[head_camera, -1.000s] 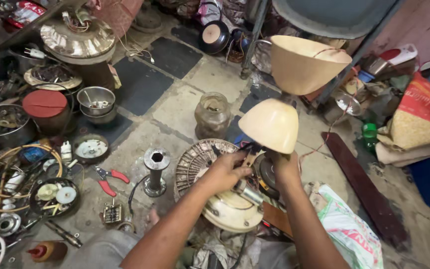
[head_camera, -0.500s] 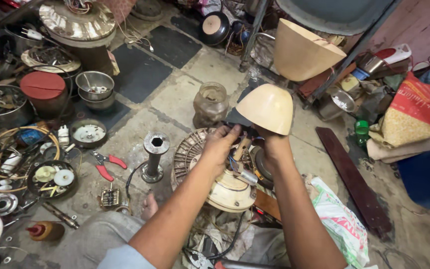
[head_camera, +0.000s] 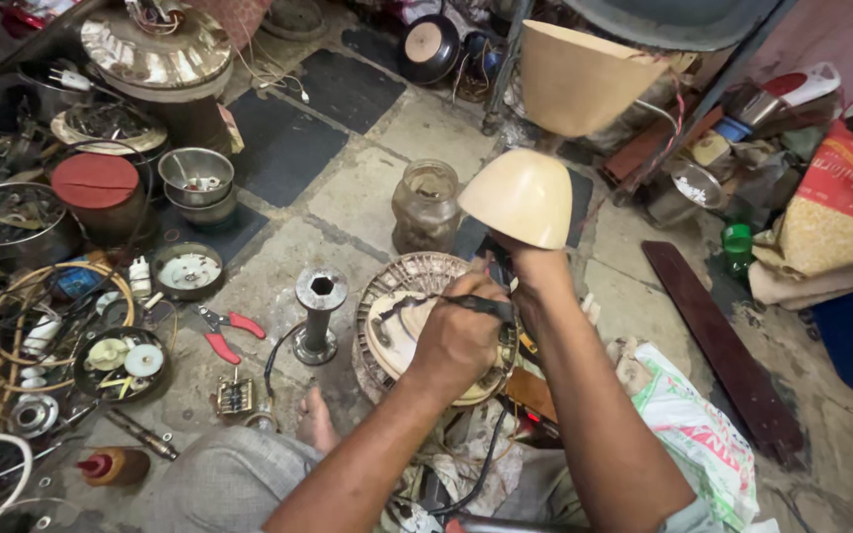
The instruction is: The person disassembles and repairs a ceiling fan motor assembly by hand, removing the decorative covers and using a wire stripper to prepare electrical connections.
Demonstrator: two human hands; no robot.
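Two hands work over a round fan motor on a cluttered workshop floor.

Closed in a fist, the left hand (head_camera: 461,336) grips a dark wire (head_camera: 426,304) that runs across the top of the cream-and-copper fan motor (head_camera: 397,331), which lies flat on the stone floor (head_camera: 367,188) just in front of the person's bare foot (head_camera: 316,424). Raised just above and behind it, the right hand (head_camera: 535,268) is curled around the base of a cream dome-shaped cover (head_camera: 520,197), holding it tilted over the motor's far edge. To the left of the motor a grey metal shaft piece (head_camera: 319,316) stands upright, with red-handled pliers (head_camera: 229,331) lying just beyond it. A glass jar (head_camera: 426,205) stands behind the motor, close to the cover, and a green-and-white printed sack (head_camera: 698,439) lies to the right of the forearms.
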